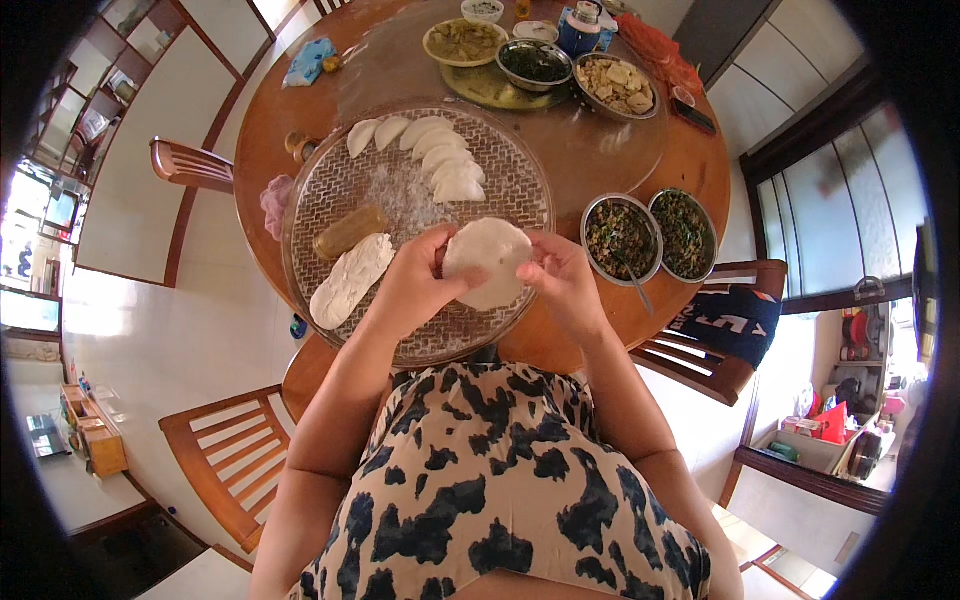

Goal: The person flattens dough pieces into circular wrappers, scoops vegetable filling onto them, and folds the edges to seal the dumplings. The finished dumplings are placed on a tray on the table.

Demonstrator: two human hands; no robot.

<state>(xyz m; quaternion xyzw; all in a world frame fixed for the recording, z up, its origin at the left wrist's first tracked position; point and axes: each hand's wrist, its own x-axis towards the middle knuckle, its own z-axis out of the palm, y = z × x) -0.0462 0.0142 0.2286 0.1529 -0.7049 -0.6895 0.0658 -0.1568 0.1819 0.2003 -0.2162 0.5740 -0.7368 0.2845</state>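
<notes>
A round, flat dough wrapper (489,259) is held up between both hands over the near part of a woven bamboo tray (420,330). My left hand (427,274) grips its left edge, thumb across the front. At the right edge, my right hand (561,277) has its fingers behind the wrapper and the thumb at its side. A floured log of dough (351,281) lies on the tray left of my left hand, beside a short rolling pin (349,232). Several folded dumplings (442,154) form a curved row at the tray's far side, with loose flour nearby.
Right of the tray stand two metal bowls of chopped filling (619,234) (684,234), the nearer with a spoon (641,292). Farther back are a bowl of greens (534,64), a bowl of pale chunks (616,84) and a flask (581,31). Wooden chairs (232,457) flank the round table (259,150).
</notes>
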